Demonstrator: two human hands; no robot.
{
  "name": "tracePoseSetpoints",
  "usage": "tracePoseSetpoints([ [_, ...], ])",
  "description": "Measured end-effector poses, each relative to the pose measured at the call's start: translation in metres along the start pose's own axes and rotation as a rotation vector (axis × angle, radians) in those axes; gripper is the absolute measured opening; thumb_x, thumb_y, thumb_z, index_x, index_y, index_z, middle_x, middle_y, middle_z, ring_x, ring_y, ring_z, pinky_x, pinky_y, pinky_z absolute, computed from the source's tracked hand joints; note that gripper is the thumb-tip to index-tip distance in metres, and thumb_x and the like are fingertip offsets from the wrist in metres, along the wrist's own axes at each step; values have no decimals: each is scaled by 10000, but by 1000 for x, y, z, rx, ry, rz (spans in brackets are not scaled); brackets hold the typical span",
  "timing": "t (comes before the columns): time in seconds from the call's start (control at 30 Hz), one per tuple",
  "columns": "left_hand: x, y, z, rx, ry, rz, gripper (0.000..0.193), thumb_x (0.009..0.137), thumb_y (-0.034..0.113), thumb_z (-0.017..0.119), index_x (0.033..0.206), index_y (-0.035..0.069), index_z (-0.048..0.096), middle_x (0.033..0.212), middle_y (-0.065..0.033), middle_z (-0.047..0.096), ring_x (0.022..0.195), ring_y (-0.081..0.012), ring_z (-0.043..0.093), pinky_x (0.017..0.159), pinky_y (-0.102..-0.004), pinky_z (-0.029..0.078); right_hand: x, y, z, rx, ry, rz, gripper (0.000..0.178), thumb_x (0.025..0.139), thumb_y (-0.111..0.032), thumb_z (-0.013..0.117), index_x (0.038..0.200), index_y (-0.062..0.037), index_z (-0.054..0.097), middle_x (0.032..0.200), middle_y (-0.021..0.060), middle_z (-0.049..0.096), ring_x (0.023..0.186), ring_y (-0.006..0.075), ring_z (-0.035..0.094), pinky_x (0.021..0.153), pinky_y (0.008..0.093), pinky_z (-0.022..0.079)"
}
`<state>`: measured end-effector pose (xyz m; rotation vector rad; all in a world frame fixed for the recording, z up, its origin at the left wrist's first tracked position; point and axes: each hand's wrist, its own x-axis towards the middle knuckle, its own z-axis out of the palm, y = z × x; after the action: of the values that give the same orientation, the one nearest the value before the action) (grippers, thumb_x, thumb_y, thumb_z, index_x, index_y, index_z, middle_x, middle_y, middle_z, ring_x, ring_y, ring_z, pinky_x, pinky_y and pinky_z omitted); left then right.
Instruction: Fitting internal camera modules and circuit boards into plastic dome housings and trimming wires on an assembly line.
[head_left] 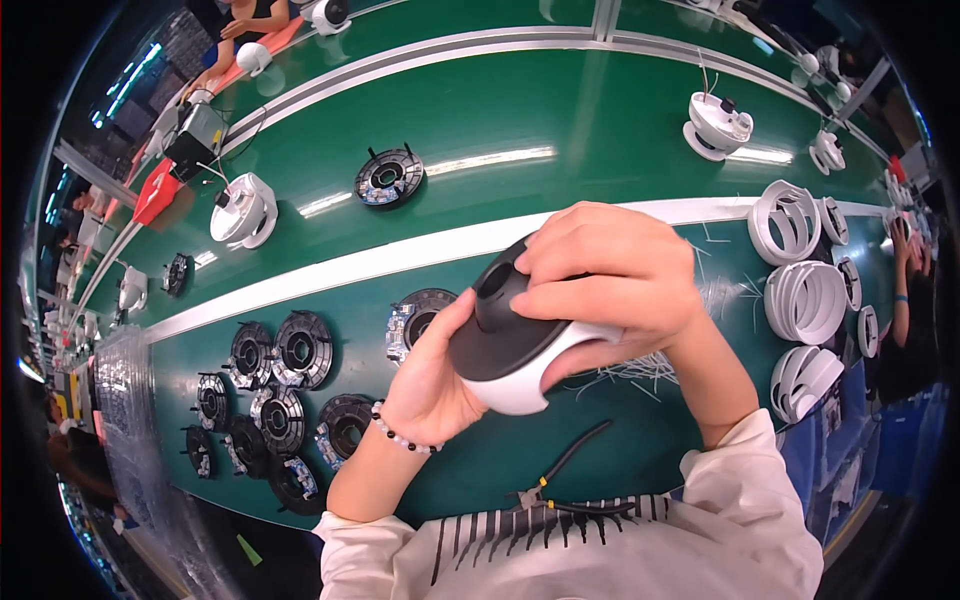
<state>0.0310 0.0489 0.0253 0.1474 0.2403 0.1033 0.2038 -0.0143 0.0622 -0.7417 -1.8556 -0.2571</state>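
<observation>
Both my hands hold a black-and-white camera housing [510, 345] up over the bench, its smooth black front tilted towards the upper left. My left hand [435, 380] grips it from below and the left, the thumb along the black face. From above and the right, my right hand [620, 275] wraps over it, fingers on the raised black lens part and the palm side by the white shell. Just behind my left hand lies a black ring part with a blue circuit board [400, 325], partly hidden. A pair of cutting pliers [530, 497] with black handles lies close to my body.
Several black ring parts [305, 350] lie at the left. Cut white plastic strips [640, 372] are scattered right of centre, near stacked white ring shells [805, 300]. Beyond a white rail [340, 270], a green conveyor [480, 110] carries white camera bodies [243, 210]. Other people work farther off.
</observation>
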Motion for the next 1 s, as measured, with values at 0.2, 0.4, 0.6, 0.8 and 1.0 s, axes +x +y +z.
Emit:
tracePoseSetpoints([
  [0.2,-5,-3,14,-67,-29,-76,478,913,361,261,1246,21,312,1185,-187,446,1010,-294,520,763,-400,494,7,-11,-5,-6,-25,15,456,505,-421,735,672,-33,565,630,45,508,494,178,501,409,257,400],
  [0.4,-2,-10,-4,332,71,137,502,905,395,286,1275,55,289,1254,-126,382,1165,-262,370,962,-434,309,7,-9,-2,-298,59,332,308,536,-242,777,609,-21,574,546,49,534,471,150,516,416,227,378],
  [0.6,6,-5,-11,1325,27,1187,685,864,502,347,1224,-80,311,1222,-184,404,1103,-225,429,929,-316,324,2,-6,23,-222,72,715,275,605,-190,768,571,10,583,501,55,517,439,87,473,406,210,341],
  [0.8,-1,0,-6,1301,191,1147,474,894,348,417,1104,-76,455,1007,-111,548,896,-130,518,782,-237,410,-7,-8,34,93,165,816,317,738,-265,674,722,36,577,605,54,555,518,65,484,434,217,361],
  [1.0,-6,2,-2,1168,242,971,360,894,246,452,1075,-63,485,921,-67,581,821,-92,522,725,-207,418,-4,-8,34,-37,30,971,475,905,-331,399,640,41,529,511,60,496,465,100,413,440,257,338],
])
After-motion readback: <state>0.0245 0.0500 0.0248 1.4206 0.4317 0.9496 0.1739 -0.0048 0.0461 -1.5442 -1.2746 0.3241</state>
